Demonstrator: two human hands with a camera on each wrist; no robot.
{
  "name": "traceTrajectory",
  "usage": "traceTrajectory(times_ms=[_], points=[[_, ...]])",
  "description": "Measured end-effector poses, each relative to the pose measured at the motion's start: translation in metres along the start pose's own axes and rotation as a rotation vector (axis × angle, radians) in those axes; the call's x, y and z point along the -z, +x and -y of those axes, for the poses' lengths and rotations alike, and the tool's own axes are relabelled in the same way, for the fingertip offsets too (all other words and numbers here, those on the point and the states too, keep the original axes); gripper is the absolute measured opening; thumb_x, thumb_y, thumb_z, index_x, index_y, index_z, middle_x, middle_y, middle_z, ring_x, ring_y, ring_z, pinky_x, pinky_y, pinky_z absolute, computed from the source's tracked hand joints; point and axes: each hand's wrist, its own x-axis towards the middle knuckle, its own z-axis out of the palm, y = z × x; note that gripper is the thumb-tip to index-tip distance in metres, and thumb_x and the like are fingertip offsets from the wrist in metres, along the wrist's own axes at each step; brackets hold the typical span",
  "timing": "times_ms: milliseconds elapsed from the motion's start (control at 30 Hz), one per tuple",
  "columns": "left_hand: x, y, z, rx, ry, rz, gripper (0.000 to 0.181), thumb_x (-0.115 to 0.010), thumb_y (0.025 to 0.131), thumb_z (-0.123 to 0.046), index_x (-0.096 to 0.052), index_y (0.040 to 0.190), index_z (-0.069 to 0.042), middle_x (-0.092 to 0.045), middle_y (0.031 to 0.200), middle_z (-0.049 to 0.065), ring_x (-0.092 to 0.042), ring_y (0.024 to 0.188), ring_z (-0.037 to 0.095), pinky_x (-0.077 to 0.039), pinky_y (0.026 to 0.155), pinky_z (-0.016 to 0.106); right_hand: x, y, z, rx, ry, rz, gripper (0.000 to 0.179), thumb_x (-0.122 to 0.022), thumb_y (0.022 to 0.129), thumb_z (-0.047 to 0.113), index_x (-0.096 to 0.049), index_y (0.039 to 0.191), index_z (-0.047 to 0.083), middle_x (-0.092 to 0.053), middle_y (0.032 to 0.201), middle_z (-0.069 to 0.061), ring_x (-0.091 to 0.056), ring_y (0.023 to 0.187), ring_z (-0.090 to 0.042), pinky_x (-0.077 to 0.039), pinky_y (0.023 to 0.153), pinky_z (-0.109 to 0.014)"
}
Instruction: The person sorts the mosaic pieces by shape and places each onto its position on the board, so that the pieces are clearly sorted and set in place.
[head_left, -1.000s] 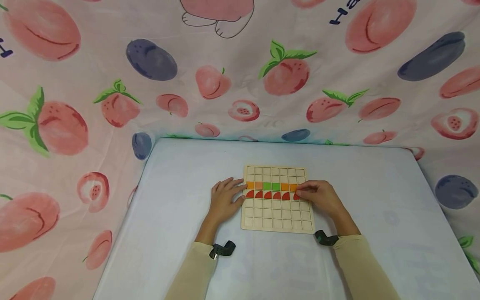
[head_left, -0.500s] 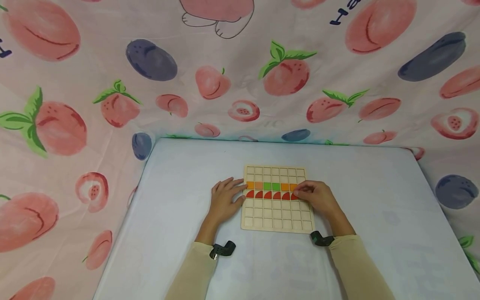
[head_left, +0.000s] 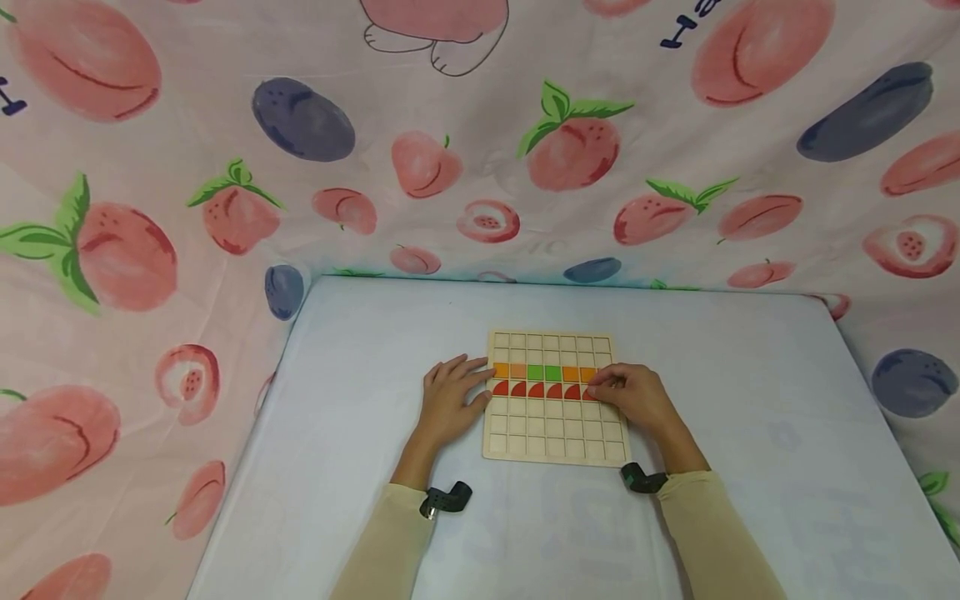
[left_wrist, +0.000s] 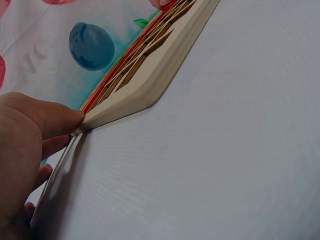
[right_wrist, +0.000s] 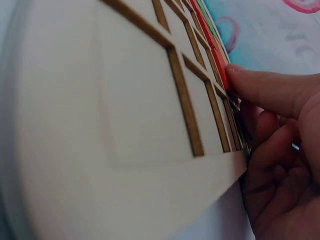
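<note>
A square wooden grid board lies on the table. Orange, peach and green square tiles fill most of one row of its cells. Just below runs a row of tiles with red quarter-circles. My left hand rests at the board's left edge, fingers spread; in the left wrist view its thumb touches the wooden rim. My right hand pinches the last red quarter-circle tile at the right end of that row, partly covering it. In the right wrist view the thumb tip sits on a red tile.
A white cloth covers the table. Fruit-print fabric hangs behind and at both sides. Each wrist wears a black camera mount. The lower rows of board cells show bare wood.
The red tile under my right fingers has shifted left, close against its neighbour in the row. My right hand and forearm moved slightly left with it; the left hand stayed still.
</note>
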Motion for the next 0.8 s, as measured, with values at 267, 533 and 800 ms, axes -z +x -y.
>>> traceTrajectory(times_ms=[267, 533, 800], points=[[0.0, 0.0, 0.001, 0.001, 0.004, 0.006, 0.038, -0.065, 0.097, -0.031, -0.069, 0.134, -0.026, -0.057, 0.15, -0.007, -0.037, 0.15, 0.024, -0.019, 0.121, 0.06, 0.0, 0.0, -0.002, 0.003, -0.006, 0.008, 0.021, -0.084, 0.085, 0.026, -0.077, 0.097, 0.009, -0.069, 0.085, -0.004, -0.055, 0.073, -0.017, -0.045, 0.061, -0.025], [-0.002, 0.001, -0.001, -0.011, 0.001, 0.0, 0.038, -0.065, 0.097, -0.031, -0.068, 0.135, -0.026, -0.057, 0.15, -0.006, -0.037, 0.149, 0.024, -0.02, 0.12, 0.06, 0.005, -0.003, -0.009, -0.018, 0.009, 0.024, 0.025, -0.081, 0.088, 0.032, -0.077, 0.103, 0.012, -0.069, 0.09, -0.003, -0.055, 0.077, -0.017, -0.046, 0.065, -0.025], [0.003, 0.002, 0.001, -0.004, -0.057, 0.025, 0.038, -0.064, 0.099, -0.028, -0.067, 0.136, -0.022, -0.059, 0.148, -0.003, -0.041, 0.148, 0.024, -0.021, 0.122, 0.059, 0.022, -0.018, -0.026, -0.047, 0.062, 0.019, 0.034, -0.071, 0.096, 0.041, -0.074, 0.114, 0.012, -0.073, 0.105, -0.008, -0.06, 0.088, -0.018, -0.053, 0.072, -0.023]])
